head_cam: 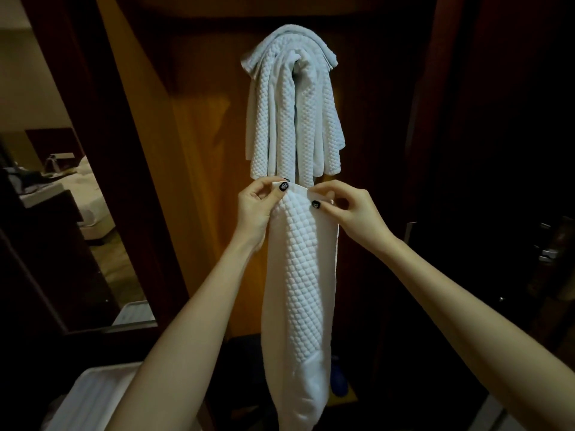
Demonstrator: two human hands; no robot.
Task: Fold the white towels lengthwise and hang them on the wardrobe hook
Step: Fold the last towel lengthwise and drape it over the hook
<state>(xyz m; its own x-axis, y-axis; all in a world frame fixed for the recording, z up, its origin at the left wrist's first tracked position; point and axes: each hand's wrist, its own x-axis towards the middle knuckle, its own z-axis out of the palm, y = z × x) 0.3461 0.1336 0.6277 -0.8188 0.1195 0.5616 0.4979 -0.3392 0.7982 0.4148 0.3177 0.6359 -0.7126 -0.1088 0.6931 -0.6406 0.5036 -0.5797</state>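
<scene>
The white waffle-weave towel (298,275), gathered into a narrow lengthwise strip, hangs in front of the wardrobe with its long axis vertical, and its lower end drops to the bottom edge of my view. The left hand (256,209) pinches the strip's top left corner between its dark-nailed thumb and curled fingers. The right hand (348,209) pinches the top right corner the same way, so both hands are grasping cloth and neither is released. They sit level and close together, with the short top edge stretched between them. Directly above, a bundle of white waffle-weave towels (292,104) is already draped against the orange-brown wooden wardrobe panel (199,150). Its lower ends hang just above the fingertips, and I cannot tell whether they touch. The hook itself is hidden under that bundle. I judge that the fold is done and the hanging is not. The hook lies straight up from the fingers, along the strip's own axis, and neither hand is plainly nearer to it. The strip's top therefore has to rise past the whole hanging bundle before it can go over the hook. Further out are a white ribbed plastic bin (93,396) at lower left and, in the lit area at far left, a bed (90,194).
</scene>
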